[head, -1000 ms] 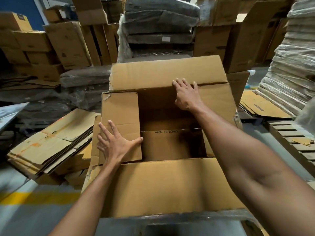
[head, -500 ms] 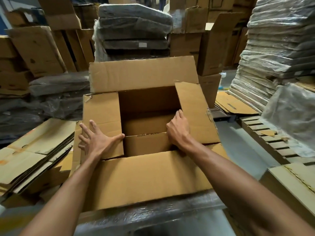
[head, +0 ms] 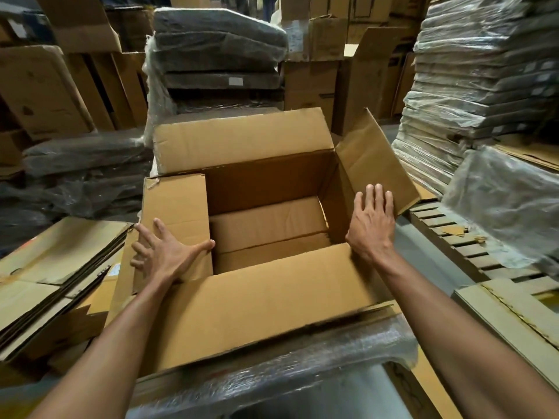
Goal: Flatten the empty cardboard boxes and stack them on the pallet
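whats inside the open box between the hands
The box shows only its own folded bottom flaps, with nothing lying on them. The left flap, under the left hand, covers that side of the floor, and the near flap hides the front strip.

1. A dim warehouse aisle, where a smooth grey concrete floor [head: 423,255] shows only as a narrow strip.
2. Tall brown cardboard cartons [head: 311,83] stand packed along the back.
3. A stack of dark grey slabs in clear plastic wrap [head: 217,55] rises at centre, and low black-wrapped bundles [head: 84,164] lie to the left.
4. Film-wrapped pale flat packs [head: 484,86] tower at right.
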`<control>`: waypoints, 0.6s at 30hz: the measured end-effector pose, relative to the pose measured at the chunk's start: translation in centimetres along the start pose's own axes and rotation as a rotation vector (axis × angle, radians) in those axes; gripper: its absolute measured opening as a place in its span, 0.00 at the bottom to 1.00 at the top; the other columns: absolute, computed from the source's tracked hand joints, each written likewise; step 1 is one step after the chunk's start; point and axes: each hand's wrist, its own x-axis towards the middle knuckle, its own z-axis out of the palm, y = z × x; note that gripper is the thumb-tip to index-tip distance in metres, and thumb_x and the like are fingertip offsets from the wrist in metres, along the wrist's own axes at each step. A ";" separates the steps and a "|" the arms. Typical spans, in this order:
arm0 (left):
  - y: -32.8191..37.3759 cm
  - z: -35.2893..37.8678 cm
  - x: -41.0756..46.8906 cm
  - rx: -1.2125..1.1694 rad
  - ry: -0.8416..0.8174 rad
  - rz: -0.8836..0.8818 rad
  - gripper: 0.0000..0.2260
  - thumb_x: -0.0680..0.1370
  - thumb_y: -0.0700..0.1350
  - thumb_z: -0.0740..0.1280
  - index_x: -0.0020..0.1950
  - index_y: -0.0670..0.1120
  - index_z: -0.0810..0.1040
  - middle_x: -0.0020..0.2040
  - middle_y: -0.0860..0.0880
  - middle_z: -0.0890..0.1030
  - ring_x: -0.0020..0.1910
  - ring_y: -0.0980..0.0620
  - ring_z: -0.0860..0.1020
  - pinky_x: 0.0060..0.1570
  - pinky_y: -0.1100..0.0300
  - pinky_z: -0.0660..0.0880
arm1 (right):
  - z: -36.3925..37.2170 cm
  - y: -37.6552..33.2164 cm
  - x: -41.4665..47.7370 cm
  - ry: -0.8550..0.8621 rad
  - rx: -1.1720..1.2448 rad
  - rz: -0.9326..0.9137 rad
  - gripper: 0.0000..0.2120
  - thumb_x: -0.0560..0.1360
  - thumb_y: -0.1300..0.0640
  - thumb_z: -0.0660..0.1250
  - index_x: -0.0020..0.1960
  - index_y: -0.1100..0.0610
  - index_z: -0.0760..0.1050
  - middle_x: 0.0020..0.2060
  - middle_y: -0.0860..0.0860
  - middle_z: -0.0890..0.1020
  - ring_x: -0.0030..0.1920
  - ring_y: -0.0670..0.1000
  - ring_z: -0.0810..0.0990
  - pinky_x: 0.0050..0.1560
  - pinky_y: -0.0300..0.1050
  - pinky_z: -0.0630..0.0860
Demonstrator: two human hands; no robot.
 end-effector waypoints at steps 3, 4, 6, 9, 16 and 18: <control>0.1 0.1 0.1 0.001 0.000 -0.015 0.62 0.64 0.74 0.72 0.83 0.48 0.40 0.82 0.39 0.36 0.79 0.30 0.44 0.74 0.30 0.46 | 1.8 0.6 0.0 -0.038 0.135 0.053 0.41 0.76 0.51 0.65 0.83 0.61 0.49 0.82 0.62 0.50 0.81 0.64 0.45 0.80 0.62 0.44; 0.2 0.0 0.2 0.001 -0.002 -0.015 0.62 0.65 0.74 0.72 0.83 0.48 0.40 0.82 0.39 0.36 0.79 0.30 0.44 0.74 0.30 0.46 | 2.1 0.8 0.1 -0.063 0.199 0.078 0.41 0.76 0.52 0.64 0.83 0.61 0.49 0.82 0.61 0.50 0.81 0.64 0.46 0.80 0.63 0.46; 0.3 0.0 0.2 0.003 -0.011 -0.018 0.62 0.65 0.73 0.72 0.83 0.48 0.40 0.82 0.39 0.36 0.79 0.30 0.44 0.74 0.29 0.47 | 2.7 1.0 0.7 -0.135 0.343 0.114 0.41 0.77 0.53 0.65 0.83 0.60 0.48 0.82 0.60 0.50 0.81 0.63 0.47 0.79 0.63 0.49; 0.3 0.1 0.5 0.015 -0.012 -0.021 0.62 0.65 0.74 0.72 0.83 0.48 0.40 0.82 0.39 0.37 0.79 0.29 0.45 0.73 0.29 0.48 | 3.3 1.3 1.6 -0.209 0.496 0.128 0.42 0.76 0.55 0.67 0.82 0.59 0.48 0.82 0.58 0.51 0.81 0.61 0.51 0.78 0.61 0.53; 0.9 -0.3 1.1 0.011 -0.038 -0.065 0.62 0.64 0.74 0.73 0.83 0.48 0.42 0.82 0.39 0.39 0.79 0.28 0.46 0.72 0.27 0.49 | 3.8 1.4 2.9 -0.204 0.587 0.082 0.39 0.79 0.54 0.65 0.83 0.60 0.49 0.82 0.58 0.51 0.82 0.60 0.50 0.80 0.61 0.50; 1.1 -0.6 1.2 -0.020 -0.050 -0.084 0.62 0.63 0.74 0.74 0.83 0.48 0.43 0.82 0.39 0.39 0.79 0.29 0.46 0.72 0.27 0.49 | 3.7 1.1 2.6 -0.114 0.550 0.053 0.34 0.80 0.52 0.63 0.81 0.61 0.54 0.81 0.59 0.56 0.81 0.60 0.52 0.79 0.62 0.49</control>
